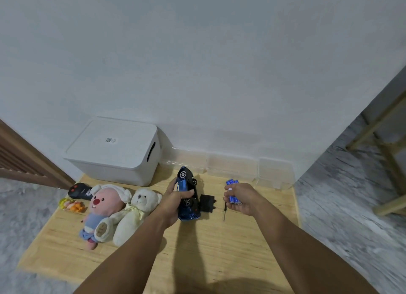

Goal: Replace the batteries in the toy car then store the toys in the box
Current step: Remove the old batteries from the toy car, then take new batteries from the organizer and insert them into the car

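My left hand (174, 200) grips the blue toy car (186, 194), turned on its side so its wheels and underside face right. My right hand (240, 198) holds several blue batteries (233, 191), their ends sticking out past my fingers. Between my hands, on the wooden table (208, 245), lie a black battery cover (207, 203) and a thin screwdriver (224, 211). The white storage box (116, 150) stands at the back left with its lid on.
Left of the car lie a white teddy bear (136, 214), a pink plush (103, 210), a black remote control (79, 191) and a small yellow-orange toy (71, 205). Clear plastic containers (232, 166) line the wall behind. A wooden frame (386, 161) stands on the floor at right.
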